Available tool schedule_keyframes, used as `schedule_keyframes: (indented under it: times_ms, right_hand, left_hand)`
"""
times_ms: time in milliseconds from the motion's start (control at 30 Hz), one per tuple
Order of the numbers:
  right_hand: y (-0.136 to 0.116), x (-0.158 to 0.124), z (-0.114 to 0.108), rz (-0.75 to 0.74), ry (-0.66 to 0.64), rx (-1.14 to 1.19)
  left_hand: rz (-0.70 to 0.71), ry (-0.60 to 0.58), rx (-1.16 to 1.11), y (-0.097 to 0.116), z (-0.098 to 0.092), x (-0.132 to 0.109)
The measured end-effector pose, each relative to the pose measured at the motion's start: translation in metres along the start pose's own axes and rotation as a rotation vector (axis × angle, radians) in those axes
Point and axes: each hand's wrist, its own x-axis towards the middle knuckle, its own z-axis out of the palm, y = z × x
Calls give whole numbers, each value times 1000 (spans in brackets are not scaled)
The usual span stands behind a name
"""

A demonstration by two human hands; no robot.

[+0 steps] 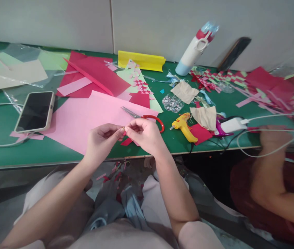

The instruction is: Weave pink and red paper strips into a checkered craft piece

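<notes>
My left hand (101, 140) and my right hand (144, 135) meet over the table's front edge, thumbs and fingertips pinched together. Between them is a small piece of red paper (123, 132) with a yellowish bit at its top, mostly hidden by the fingers. Just below the fingertips shows a red paper strip (127, 141); whether it is joined to the held piece I cannot tell. Red-handled scissors (153, 117) lie right behind my right hand, blades pointing left. Under and behind both hands spreads a large pink paper sheet (76, 116).
A phone (36, 112) lies at left. To the right are a yellow glue gun (184, 127), a box of googly eyes (173, 103), cloth pouches (204, 117) and cables. Behind stand a bottle (195, 52) and a yellow folded holder (141, 61). A co-worker's arm (271, 166) reaches in at right.
</notes>
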Motion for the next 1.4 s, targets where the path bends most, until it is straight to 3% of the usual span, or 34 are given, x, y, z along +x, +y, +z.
schedule_keyframes:
  times_ms: [533, 767, 1000, 1300, 1400]
  right_hand:
    - [-5, -2, 0, 22, -6, -119]
    - [-2, -1, -9, 11, 26, -111]
    - [-3, -8, -19, 23, -171, -137]
    - [-7, -8, -12, -43, -107, -138]
    - [-6, -7, -10, -111, -33, -141]
  left_hand:
    - [-74, -12, -36, 1, 4, 2]
    - [-162, -15, -206, -1, 3, 5]
    - [-312, -6, -350, 4, 3, 9]
    - [-351, -53, -356, 3, 2, 9]
    - [-367, -64, -363, 2, 3, 8]
